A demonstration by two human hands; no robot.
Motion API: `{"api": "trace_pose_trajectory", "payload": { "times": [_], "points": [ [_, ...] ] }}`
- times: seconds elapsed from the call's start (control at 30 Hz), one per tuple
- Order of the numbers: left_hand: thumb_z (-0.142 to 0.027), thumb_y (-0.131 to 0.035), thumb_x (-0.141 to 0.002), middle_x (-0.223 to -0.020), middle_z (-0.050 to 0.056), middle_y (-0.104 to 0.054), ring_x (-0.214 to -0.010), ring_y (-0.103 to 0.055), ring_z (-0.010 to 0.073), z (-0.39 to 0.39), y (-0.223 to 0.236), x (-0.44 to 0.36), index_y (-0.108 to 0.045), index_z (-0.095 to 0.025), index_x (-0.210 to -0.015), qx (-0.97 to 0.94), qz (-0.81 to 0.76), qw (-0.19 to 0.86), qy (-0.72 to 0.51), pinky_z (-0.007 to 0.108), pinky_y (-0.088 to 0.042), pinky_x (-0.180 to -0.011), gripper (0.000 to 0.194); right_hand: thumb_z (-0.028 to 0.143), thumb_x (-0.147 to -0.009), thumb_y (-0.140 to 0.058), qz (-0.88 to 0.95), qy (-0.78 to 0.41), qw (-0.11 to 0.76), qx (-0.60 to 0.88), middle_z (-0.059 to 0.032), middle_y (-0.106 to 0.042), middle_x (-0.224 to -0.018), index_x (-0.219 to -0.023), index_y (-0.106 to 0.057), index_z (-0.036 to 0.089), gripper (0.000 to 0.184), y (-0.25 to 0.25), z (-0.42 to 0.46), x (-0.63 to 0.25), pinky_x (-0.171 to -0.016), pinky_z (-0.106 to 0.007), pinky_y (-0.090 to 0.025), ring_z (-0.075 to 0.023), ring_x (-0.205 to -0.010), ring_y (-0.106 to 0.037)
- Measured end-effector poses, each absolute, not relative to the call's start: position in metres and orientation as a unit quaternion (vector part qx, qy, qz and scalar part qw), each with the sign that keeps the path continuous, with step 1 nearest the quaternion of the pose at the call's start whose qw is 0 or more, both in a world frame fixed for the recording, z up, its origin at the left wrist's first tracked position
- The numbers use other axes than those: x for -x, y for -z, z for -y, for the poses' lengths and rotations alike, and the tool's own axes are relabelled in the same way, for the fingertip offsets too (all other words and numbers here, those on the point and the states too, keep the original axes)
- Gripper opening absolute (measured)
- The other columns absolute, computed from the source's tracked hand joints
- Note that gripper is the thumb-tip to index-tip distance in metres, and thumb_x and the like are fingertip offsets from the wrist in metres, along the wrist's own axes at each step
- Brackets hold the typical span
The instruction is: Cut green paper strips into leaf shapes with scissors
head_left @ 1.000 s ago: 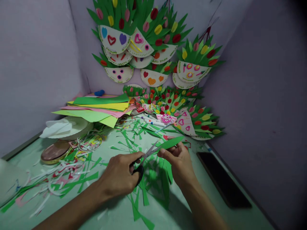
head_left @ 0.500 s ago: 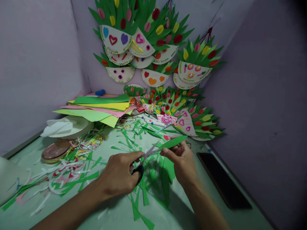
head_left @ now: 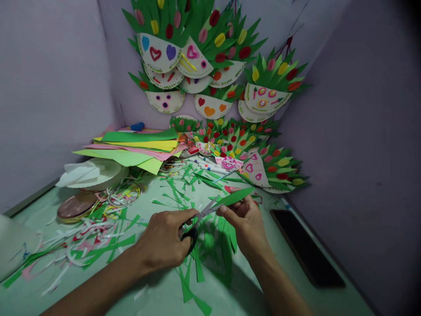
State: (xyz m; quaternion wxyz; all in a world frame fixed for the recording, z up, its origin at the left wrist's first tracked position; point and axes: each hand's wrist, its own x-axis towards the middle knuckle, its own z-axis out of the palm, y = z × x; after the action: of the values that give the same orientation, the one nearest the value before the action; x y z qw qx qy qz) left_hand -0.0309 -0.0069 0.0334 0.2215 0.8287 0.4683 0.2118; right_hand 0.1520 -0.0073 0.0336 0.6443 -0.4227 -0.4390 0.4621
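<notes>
My left hand (head_left: pixel 166 243) grips a pair of scissors (head_left: pixel 190 239) by the black handles, with the blades parted and pointing up to the right. Between the thumb and fingers of my right hand (head_left: pixel 245 221) is a green paper leaf (head_left: pixel 237 196), long and pointed at its far end. The leaf's near end lies at the scissor blades; I cannot tell whether they are cutting into it. Below both hands, green paper offcuts (head_left: pixel 197 267) and larger green leaf pieces (head_left: pixel 226 256) lie on the table, partly in shadow.
Coloured paper sheets (head_left: pixel 138 145) are stacked at the back left, near white paper plates (head_left: pixel 108 173). A round tin (head_left: pixel 77 206) and tape rings (head_left: pixel 125 193) sit among scraps. A phone (head_left: pixel 305 248) lies right. Decorated plate crafts (head_left: pixel 256 169) and markers (head_left: pixel 210 166) are behind.
My right hand and the green leaf have shifted slightly left, toward the scissors. My left hand stays almost in place, still holding the scissors.
</notes>
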Motion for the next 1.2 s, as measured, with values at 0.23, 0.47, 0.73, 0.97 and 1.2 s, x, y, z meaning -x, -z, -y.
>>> {"api": "trace_pose_trajectory", "payload": {
  "times": [0.23,0.47,0.73,0.97,1.2],
  "points": [
    [-0.018,-0.048,-0.068,-0.082,-0.001,-0.069,-0.072,-0.061,0.0171,0.0086,-0.0378,0.0299,-0.062,-0.026,-0.099,-0.824,-0.47,0.242,-0.204,0.026,-0.042,-0.065,0.035,0.02,-0.061,-0.073,0.443,-0.462,0.643,0.421,0.0004,-0.061,-0.075,-0.085,-0.05,0.019,0.033,-0.0332,0.0078,-0.1519,-0.059,-0.027,-0.045,-0.0141,-0.068,-0.056],
    [-0.016,-0.048,-0.068,-0.087,-0.001,-0.07,-0.076,-0.062,0.0177,0.0064,-0.0343,0.0304,-0.062,-0.025,-0.093,-0.826,-0.465,0.239,-0.212,0.026,-0.042,-0.067,0.03,0.021,-0.06,-0.073,0.437,-0.464,0.642,0.425,0.0013,-0.062,-0.073,-0.086,-0.051,0.019,0.034,-0.0341,0.0081,-0.1514,-0.058,-0.027,-0.046,-0.0129,-0.064,-0.055],
    [-0.016,-0.048,-0.07,-0.084,-0.004,-0.069,-0.073,-0.062,0.0165,0.0049,-0.0305,0.0317,-0.061,-0.029,-0.096,-0.824,-0.459,0.248,-0.219,0.024,-0.041,-0.065,0.032,0.022,-0.059,-0.073,0.433,-0.46,0.645,0.431,0.0019,-0.06,-0.068,-0.083,-0.052,0.019,0.032,-0.0338,0.0076,-0.1512,-0.056,-0.026,-0.045,-0.0126,-0.06,-0.054],
    [-0.011,-0.044,-0.07,-0.074,-0.003,-0.065,-0.067,-0.059,0.0142,0.0042,-0.0347,0.0308,-0.061,-0.025,-0.098,-0.833,-0.433,0.276,-0.206,0.021,-0.039,-0.061,0.035,0.022,-0.057,-0.074,0.429,-0.462,0.644,0.434,0.0014,-0.061,-0.07,-0.082,-0.052,0.019,0.033,-0.0332,0.0076,-0.1515,-0.056,-0.027,-0.045,-0.0134,-0.062,-0.055],
    [-0.013,-0.045,-0.07,-0.074,-0.003,-0.066,-0.067,-0.059,0.0148,0.0048,-0.0383,0.0314,-0.061,-0.026,-0.099,-0.828,-0.443,0.282,-0.198,0.022,-0.039,-0.061,0.036,0.02,-0.057,-0.073,0.431,-0.464,0.64,0.435,0.0014,-0.061,-0.072,-0.082,-0.05,0.02,0.034,-0.0315,0.0071,-0.1505,-0.057,-0.026,-0.045,-0.0136,-0.064,-0.056]
  ]
}}
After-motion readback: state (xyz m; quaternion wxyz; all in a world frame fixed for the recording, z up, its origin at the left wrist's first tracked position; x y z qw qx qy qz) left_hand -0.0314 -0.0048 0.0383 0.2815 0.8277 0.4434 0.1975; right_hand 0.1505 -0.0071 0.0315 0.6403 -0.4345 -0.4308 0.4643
